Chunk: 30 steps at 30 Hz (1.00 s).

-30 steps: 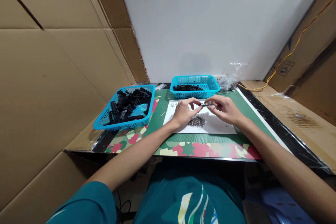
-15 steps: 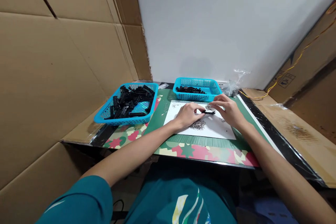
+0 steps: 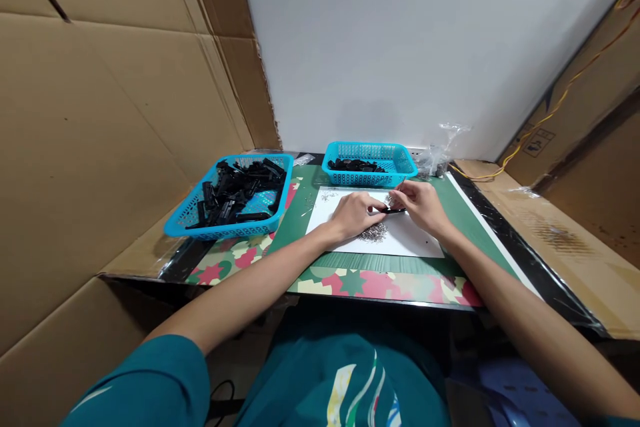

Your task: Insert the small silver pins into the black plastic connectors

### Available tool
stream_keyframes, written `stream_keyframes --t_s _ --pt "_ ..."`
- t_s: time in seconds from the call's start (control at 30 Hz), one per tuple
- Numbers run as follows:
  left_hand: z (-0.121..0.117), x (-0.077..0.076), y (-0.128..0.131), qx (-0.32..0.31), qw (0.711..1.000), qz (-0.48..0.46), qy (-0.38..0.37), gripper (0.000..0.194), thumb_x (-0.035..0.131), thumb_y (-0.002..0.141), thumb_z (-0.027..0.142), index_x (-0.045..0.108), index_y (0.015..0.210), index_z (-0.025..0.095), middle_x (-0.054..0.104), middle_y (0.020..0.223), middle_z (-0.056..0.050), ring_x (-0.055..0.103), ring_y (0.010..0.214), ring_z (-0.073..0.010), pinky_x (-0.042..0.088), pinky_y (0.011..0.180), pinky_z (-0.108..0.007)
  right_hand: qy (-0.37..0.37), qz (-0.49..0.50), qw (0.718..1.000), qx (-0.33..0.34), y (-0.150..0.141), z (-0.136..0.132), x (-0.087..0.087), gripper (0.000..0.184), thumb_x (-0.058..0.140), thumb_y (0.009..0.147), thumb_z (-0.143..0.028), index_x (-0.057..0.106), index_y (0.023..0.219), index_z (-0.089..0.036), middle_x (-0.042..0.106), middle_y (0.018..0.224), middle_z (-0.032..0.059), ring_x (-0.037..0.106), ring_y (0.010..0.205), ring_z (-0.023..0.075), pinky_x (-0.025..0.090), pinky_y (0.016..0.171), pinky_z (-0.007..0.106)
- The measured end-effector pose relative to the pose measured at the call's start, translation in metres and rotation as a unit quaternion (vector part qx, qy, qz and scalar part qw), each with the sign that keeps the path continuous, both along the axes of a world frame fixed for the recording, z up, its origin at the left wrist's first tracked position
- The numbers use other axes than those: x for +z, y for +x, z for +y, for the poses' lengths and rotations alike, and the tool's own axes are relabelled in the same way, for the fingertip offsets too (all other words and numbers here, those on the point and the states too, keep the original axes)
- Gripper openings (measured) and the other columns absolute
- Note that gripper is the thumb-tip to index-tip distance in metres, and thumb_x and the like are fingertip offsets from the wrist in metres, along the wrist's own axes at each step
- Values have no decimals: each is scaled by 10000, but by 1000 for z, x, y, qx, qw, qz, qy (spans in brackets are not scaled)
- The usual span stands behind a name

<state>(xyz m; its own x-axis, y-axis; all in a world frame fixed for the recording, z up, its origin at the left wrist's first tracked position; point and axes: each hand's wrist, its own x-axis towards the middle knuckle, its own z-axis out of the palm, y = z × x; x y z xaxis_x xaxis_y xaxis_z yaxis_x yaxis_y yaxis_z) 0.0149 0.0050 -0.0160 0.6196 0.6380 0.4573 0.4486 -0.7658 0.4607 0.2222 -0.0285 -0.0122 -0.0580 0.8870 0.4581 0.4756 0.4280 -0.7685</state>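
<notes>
My left hand [image 3: 351, 215] pinches one end of a small, narrow black plastic part [image 3: 395, 211], held over a white sheet [image 3: 410, 244]. Just right of it, my right hand [image 3: 423, 205] has its thumb and fingers drawn together above the part. Whatever is between those fingertips is too small to make out. A heap of tiny silvery metal pieces [image 3: 374, 233] lies below my left hand. More of these pieces show behind the black part, partly covered by my right fingers, and a few are scattered at the sheet's far left corner.
To the left stands a blue basket [image 3: 173, 227] of black plastic parts. Another blue basket [image 3: 370, 179] with smaller black pieces is at the back. A clear plastic bag [image 3: 435, 161] sits beside it. Cardboard walls [image 3: 125, 93] flank the green table mat [image 3: 295, 240].
My right hand has moved in toward the black part, its fingers coming together above it. My left hand keeps its hold on the part. The whole view has shifted slightly.
</notes>
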Motion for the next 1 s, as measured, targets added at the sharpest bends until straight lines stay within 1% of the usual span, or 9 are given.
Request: stream_keyframes --t_s 0.2,0.37,0.47,0.63,0.8,0.87,1.0 --pt "2 -1 0 -16 1000 -3 0 129 773 872 240 866 959 256 805 880 -37 679 776 -211 462 711 -313 12 -36 999 -3 -3 -2 4 426 670 919 -581 676 741 -194 749 682 72 691 628 206 497 621 305" --pt "4 -2 0 -24 1000 -5 -5 128 769 864 216 863 944 252 787 849 -38 660 781 -207 467 729 -316 24 -63 998 -10 -4 -4 7 336 701 907 -457 674 703 -191 733 660 55 637 606 182 440 619 296" --pt "4 -2 1 -28 1000 -8 -7 114 768 867 229 865 924 244 786 833 -38 650 752 -201 474 750 -325 36 -88 995 -17 -4 -4 7 295 680 919 -402 688 713 -192 737 667 56 634 611 183 434 629 301" --pt "6 -3 1 -32 999 -18 -19 124 751 880 242 868 921 234 795 833 -41 650 718 -192 461 705 -308 25 -107 993 -51 -5 -4 6 264 694 904 -351 711 694 -192 774 707 83 678 633 205 449 624 312" --pt "7 -3 -2 -39 999 -21 -19 118 750 881 218 863 906 236 788 803 -33 643 706 -185 461 719 -305 21 -120 991 -53 -8 -3 10 282 692 910 -368 747 699 -189 779 693 94 688 613 206 442 593 300" --pt "6 -2 -3 -40 999 -16 -15 112 753 883 205 860 893 237 776 777 -28 638 715 -187 459 737 -309 25 -128 990 -56 -10 -2 12 274 692 906 -350 756 695 -188 771 676 91 675 605 201 425 589 294" --pt "4 1 -8 -33 999 3 -2 114 742 895 178 850 885 213 766 765 -36 633 723 -189 451 714 -306 28 -136 989 -56 -18 0 13 242 704 863 -237 754 631 -187 710 576 56 598 542 167 348 552 282"
